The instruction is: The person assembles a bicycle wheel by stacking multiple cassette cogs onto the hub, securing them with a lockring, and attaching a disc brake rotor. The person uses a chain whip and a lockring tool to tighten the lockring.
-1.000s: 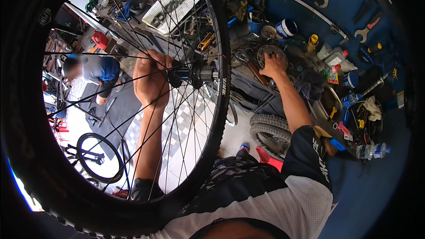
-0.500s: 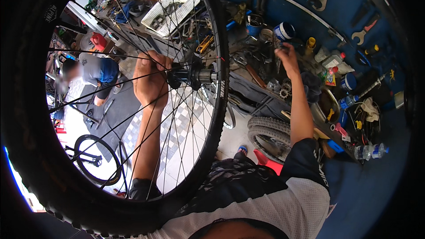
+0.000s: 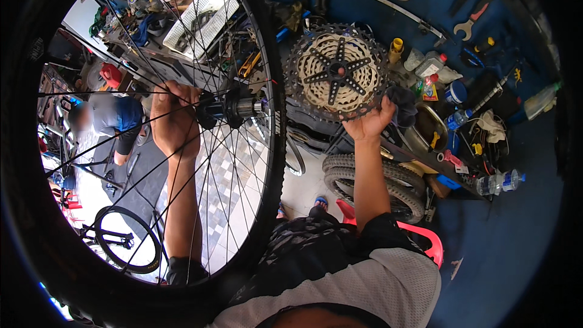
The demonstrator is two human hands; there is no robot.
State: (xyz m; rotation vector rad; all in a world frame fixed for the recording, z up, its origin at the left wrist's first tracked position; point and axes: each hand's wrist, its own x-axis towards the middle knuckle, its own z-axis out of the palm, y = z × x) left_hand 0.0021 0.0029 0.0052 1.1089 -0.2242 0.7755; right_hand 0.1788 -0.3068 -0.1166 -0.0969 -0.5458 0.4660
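On the left, a large bicycle wheel with a knobbly black tyre is held up, its thin black spokes crossing the view. My left hand is closed around the left end of its black hub, partly behind the spokes. The hub's bare splined metal end points right. My right hand grips a big bicycle cassette by its lower right rim. The cassette's spidered face, with black arms over pale sprockets, is turned toward me, apart from the hub by a short gap.
Behind lies a cluttered bench with a white basket, a metal tray, bottles and tools. Wrenches hang on the blue wall. Spare tyres and a red stool stand below. Another person crouches at far left.
My right hand has come from the bench with the cassette, which now shows in front of the bench. The wheel, with my left hand on its hub, sits further left in view.
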